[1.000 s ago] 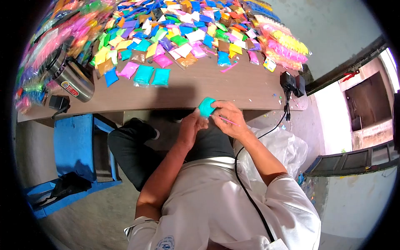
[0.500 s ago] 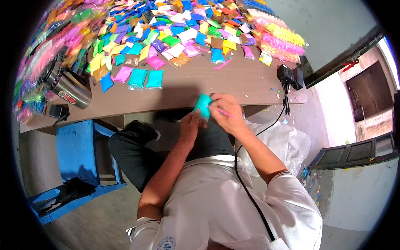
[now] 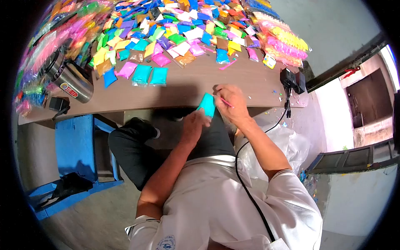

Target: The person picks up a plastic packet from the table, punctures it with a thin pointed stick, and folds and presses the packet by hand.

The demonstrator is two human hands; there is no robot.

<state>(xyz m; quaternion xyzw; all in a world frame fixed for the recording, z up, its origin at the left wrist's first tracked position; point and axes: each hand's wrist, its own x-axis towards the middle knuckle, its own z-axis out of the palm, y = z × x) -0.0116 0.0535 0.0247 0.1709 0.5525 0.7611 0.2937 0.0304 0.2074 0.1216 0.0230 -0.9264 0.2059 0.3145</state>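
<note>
A teal packet (image 3: 207, 105) is held by its lower end in my left hand (image 3: 196, 125), just in front of the table's front edge. My right hand (image 3: 231, 104) is closed around a thin pink stick (image 3: 223, 101), to the right of the packet and slightly apart from it. Two more teal packets (image 3: 158, 76) lie side by side on the brown table (image 3: 233, 83), beside a pink packet (image 3: 127, 70). Many small coloured packets (image 3: 179, 39) are heaped behind them.
A steel flask (image 3: 73, 83) and a black adapter (image 3: 58, 103) stand at the left. Black plugs with cords (image 3: 288, 79) rest at the right, one cable running over my lap. A blue chair (image 3: 75, 146) is left, clear plastic (image 3: 275, 146) right.
The fingers of my right hand have drawn away from the teal packet, up and to the right, still with the pink stick. My left hand keeps hold of the packet.
</note>
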